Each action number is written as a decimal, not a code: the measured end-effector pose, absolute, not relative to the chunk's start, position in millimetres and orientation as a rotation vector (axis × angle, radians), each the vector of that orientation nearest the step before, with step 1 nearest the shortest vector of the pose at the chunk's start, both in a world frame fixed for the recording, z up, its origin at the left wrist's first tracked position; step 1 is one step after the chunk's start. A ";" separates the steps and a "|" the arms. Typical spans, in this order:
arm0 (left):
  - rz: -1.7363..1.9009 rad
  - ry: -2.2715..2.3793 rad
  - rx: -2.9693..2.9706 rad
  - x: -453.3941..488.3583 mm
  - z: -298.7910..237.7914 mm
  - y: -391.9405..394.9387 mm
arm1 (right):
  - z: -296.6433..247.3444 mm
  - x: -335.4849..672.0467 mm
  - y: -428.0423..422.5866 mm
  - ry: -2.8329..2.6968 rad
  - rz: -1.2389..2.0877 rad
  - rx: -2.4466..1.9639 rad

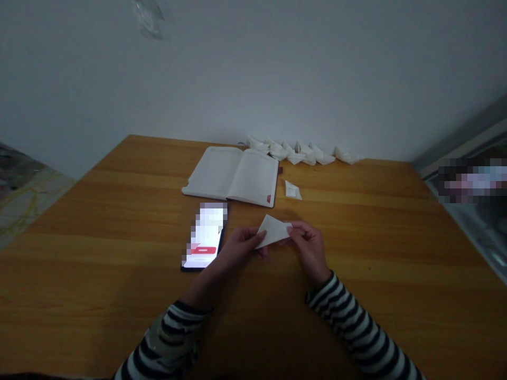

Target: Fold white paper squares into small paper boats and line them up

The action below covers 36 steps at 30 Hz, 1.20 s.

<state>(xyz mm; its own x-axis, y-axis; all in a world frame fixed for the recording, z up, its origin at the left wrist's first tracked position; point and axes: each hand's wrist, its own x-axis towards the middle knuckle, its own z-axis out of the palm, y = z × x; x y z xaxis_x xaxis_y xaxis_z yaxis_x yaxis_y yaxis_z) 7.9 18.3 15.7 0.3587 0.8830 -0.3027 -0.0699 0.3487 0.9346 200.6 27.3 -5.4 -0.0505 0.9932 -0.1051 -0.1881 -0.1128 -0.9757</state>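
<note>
A folded piece of white paper (pixel 272 231), roughly kite-shaped with a peak at the top, is held up between both hands above the table. My left hand (pixel 242 244) pinches its left corner, thumb on top. At the right corner, my right hand (pixel 309 244) grips the paper between thumb and fingers. Some fingers of each hand are hidden behind it. A small folded paper piece (pixel 293 190) lies on the table beyond my right hand.
A lit phone (pixel 204 237) lies left of my hands, close to my left forearm. Behind it is an open notebook (pixel 233 177). Several folded white paper shapes (pixel 295 152) line the back of the wooden table (pixel 376 227), against the wall (pixel 253 68).
</note>
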 end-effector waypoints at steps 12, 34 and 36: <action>0.794 0.983 0.945 5.9 18.6 19.8 | -8.3 207.2 28.6 -1.088 1.508 -1.031; 0.755 1.345 1.514 2.3 14.3 21.5 | -9.6 212.5 32.9 -1.365 1.443 -1.154; 0.735 1.355 1.520 4.2 16.0 20.2 | -12.9 212.3 32.7 -1.411 1.384 -1.167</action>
